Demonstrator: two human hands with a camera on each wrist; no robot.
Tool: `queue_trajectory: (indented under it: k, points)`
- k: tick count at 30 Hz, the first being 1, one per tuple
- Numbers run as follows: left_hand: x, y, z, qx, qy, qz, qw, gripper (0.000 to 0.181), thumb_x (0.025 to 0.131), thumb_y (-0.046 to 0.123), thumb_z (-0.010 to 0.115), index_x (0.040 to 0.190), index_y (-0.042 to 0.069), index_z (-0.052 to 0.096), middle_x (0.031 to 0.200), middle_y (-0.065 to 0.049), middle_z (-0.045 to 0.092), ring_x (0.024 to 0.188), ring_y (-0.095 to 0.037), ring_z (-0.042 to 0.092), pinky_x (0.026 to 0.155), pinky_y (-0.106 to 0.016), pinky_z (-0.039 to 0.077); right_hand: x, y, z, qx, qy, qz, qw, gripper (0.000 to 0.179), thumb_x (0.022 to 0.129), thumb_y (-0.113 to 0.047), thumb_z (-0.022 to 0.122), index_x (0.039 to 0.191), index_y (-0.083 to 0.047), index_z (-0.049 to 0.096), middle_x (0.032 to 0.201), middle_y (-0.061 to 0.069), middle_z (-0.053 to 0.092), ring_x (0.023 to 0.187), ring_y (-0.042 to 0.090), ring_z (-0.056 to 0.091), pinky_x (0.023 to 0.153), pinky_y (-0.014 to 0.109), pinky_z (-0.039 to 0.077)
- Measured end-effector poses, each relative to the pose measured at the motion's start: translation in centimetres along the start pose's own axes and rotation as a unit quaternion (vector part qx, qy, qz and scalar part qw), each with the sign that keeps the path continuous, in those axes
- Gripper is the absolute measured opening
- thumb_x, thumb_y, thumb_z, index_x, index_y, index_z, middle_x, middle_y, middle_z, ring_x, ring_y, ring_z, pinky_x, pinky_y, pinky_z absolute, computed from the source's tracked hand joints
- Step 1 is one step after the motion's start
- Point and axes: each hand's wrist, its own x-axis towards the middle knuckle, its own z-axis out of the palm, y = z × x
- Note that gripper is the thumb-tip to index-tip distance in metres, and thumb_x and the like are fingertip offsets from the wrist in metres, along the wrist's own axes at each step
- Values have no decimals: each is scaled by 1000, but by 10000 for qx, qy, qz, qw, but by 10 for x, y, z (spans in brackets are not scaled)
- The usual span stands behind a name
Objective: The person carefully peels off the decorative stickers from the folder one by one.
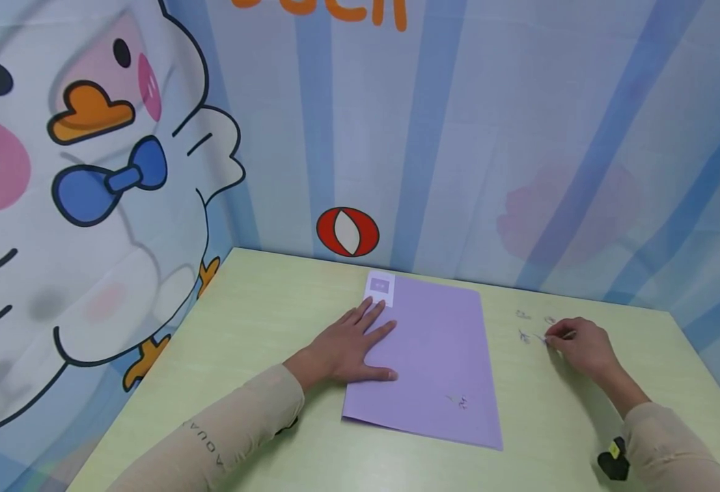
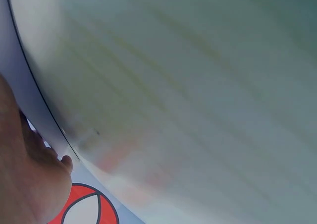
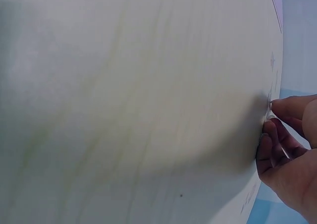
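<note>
A flat purple folder-like sheet (image 1: 430, 348) lies on the table, its near left corner slightly raised. Spread fingers of my left hand (image 1: 350, 347) rest on its left side, two fingertips at the white label (image 1: 380, 287) in the top corner. Small clear pieces with dark marks (image 1: 460, 402) lie near the sheet's lower right. To the right of the sheet, my right hand (image 1: 584, 350) pinches a tiny thin piece (image 1: 541, 338) between thumb and finger, close over the table; I cannot tell its kind. In the right wrist view the fingertips (image 3: 277, 105) meet at the table surface.
Several small marked pieces (image 1: 524, 336) are scattered on the pale table (image 1: 261, 307) beside the right hand. A black object with a yellow mark (image 1: 614, 461) sits by the right sleeve. A printed cloth backdrop (image 1: 372, 137) stands along the table's far and left edges.
</note>
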Motion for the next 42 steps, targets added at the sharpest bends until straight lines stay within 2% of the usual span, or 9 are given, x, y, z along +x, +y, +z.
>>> queue_trajectory:
  k: [6,12,17,23,28,33,42]
  points:
    - [-1,0,-1,-47,6,22,10000,101,93,88,37,171,27,21,179,-9,3,164,-34,-4,131,-48,10,0,-1,-2,-16,62,-84,9999,16,101,-12,69,102,3,75,99,20,70,86,29,65,65,37,47]
    - [0,0,-1,-46,-8,21,10000,101,92,89,36,171,27,21,179,-9,2,164,-34,-4,131,-48,10,-2,-8,-4,-48,453,-299,9985,17,103,-13,65,103,2,73,103,21,68,89,34,66,70,38,49]
    - [1,-2,0,54,-75,-5,10000,102,92,91,33,172,28,18,179,-8,0,164,-33,-6,131,-47,9,-4,-24,-5,17,619,-458,9970,21,105,-16,63,106,2,74,102,18,68,89,32,64,70,39,49]
    - [1,-2,0,27,-66,4,10000,102,92,91,32,171,28,19,179,-8,0,164,-33,-6,131,-47,8,-5,-45,0,166,636,-704,9954,19,106,-17,64,107,-1,74,95,10,68,80,21,60,64,33,47]
    - [2,-1,2,35,-55,4,10000,102,92,91,32,172,28,18,179,-7,0,164,-33,-7,131,-47,8,-8,-64,9,374,463,-1141,9917,13,105,-15,67,107,-5,75,91,3,71,79,16,59,62,30,47]
    - [2,-1,1,38,-49,-6,10000,102,92,90,34,172,28,18,179,-7,0,164,-32,-7,131,-47,8,-13,-83,20,473,191,-1508,9872,7,103,-13,71,105,-7,76,89,-2,70,79,13,60,66,29,50]
    - [2,-1,1,44,-84,-41,9999,102,92,90,34,172,29,17,179,-7,-1,164,-31,-8,131,-46,7,-21,-103,36,572,-152,-1772,9824,7,98,-5,75,105,-7,77,91,-5,69,80,10,59,68,28,51]
